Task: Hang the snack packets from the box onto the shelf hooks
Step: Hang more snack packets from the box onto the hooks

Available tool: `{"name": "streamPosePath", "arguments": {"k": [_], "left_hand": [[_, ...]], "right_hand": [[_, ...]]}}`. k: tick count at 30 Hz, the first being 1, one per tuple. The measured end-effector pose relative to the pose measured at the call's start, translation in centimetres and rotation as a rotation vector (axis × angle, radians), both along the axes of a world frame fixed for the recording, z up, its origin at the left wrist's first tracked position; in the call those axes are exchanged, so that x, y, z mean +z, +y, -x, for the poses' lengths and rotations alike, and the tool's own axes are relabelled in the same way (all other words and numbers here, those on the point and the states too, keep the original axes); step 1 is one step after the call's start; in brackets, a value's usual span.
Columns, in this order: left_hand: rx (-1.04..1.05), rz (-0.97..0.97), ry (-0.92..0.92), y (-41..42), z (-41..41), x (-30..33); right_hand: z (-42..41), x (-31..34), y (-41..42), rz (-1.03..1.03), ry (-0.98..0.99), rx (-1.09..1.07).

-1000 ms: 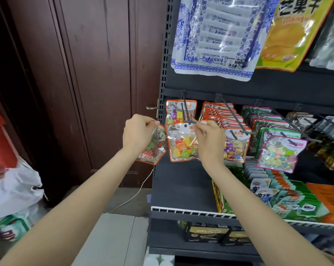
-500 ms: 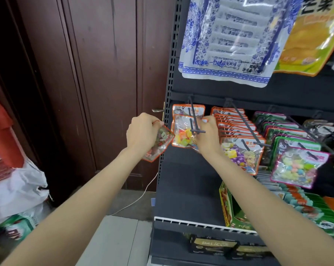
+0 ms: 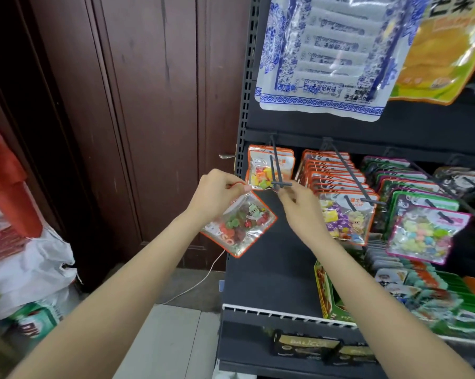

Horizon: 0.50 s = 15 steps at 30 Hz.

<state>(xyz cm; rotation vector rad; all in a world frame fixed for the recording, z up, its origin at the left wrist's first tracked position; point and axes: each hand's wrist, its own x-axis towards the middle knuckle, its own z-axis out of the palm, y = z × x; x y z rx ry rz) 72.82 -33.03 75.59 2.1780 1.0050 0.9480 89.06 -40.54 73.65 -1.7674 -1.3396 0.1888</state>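
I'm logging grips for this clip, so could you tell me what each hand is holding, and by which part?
The left hand pinches a candy packet by its top edge. The right hand pinches the front tip of the leftmost hook.

Glossy clear plastic snack packet (image 3: 239,224); matt dark metal hook (image 3: 276,166); brown wood door (image 3: 149,105).

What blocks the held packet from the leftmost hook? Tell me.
The right hand pinches the leftmost hook at its tip, where the candy packet in the left hand must slide on. Nothing else visible intervenes.
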Motion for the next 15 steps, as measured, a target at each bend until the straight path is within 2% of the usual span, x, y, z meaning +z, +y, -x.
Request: {"name": "streamPosePath", "arguments": {"k": [4,8,11,15], "left_hand": [[-0.087,0.042,-0.047,-2.5,-1.3,0.1],[-0.123,0.046,-0.113,-5.4,-3.1,-0.4],[-0.091,0.041,-0.072,-7.2,-3.9,-1.4],[-0.213,0.187,-0.122,-9.6,-5.3,-2.3]], "right_hand": [[1.3,-1.0,-4.8,0.026,0.078,0.180],[-0.2,-1.3,-7.7,-0.035,0.136,0.065],[-1.8,-2.2,-10.6,-0.076,0.188,-0.022],[-2.9,-2.7,-14.6,-0.181,0.313,-0.097]]}}
